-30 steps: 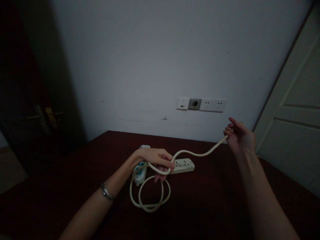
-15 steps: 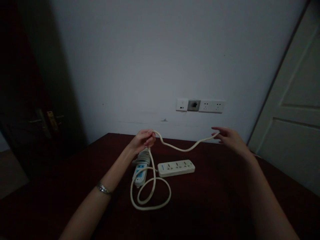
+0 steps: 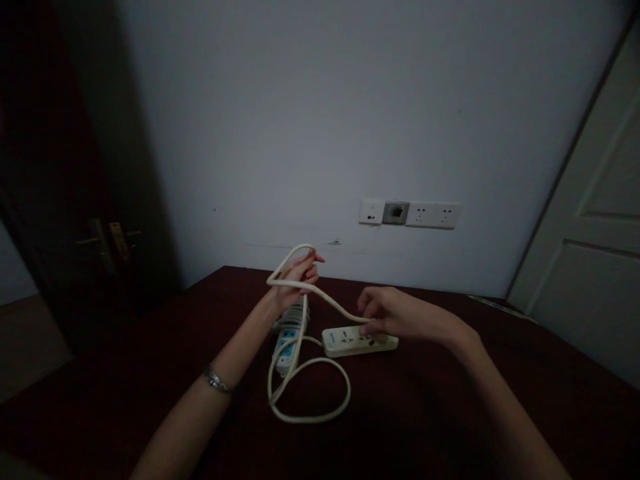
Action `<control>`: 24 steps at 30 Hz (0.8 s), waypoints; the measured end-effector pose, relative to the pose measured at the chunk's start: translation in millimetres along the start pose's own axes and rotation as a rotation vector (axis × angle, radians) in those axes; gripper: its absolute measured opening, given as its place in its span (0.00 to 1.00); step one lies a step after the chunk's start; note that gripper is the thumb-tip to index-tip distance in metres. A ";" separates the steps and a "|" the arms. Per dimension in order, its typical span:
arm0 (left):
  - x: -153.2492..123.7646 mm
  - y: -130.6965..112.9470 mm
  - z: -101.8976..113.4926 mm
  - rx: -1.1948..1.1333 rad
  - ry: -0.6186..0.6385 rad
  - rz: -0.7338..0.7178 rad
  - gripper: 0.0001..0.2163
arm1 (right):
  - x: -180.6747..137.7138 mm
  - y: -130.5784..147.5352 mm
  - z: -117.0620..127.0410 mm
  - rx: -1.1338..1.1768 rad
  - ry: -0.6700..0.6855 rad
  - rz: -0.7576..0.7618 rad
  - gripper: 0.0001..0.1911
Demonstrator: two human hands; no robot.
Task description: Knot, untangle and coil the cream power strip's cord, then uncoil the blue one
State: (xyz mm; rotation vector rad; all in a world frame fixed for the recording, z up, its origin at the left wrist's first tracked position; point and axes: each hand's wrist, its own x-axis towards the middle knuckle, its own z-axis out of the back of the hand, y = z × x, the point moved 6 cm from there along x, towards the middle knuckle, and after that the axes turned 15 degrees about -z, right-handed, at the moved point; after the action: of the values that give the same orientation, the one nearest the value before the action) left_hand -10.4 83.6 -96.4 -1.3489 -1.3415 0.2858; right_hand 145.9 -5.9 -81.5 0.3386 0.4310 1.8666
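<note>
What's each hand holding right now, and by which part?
Both hold the cream cord. Left hand has a loop of it slung around the fingers, raised; right hand pinches a stretch further along, just above the white power strip.

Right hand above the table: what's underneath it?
A cream power strip lies on the dark table under the right hand, which pinches the cream cable. The strip's right half is partly hidden by that hand.
</note>
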 end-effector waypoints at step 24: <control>-22.1 2.7 -32.9 -0.042 0.405 0.177 0.22 | 13.0 -23.7 -13.4 0.082 0.239 -0.070 0.20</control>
State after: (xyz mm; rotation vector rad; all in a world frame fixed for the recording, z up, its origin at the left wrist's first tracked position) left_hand 10.1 49.7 -99.6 -1.4715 -0.8974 0.0949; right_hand 155.8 11.8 -103.9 0.1527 0.6744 1.8312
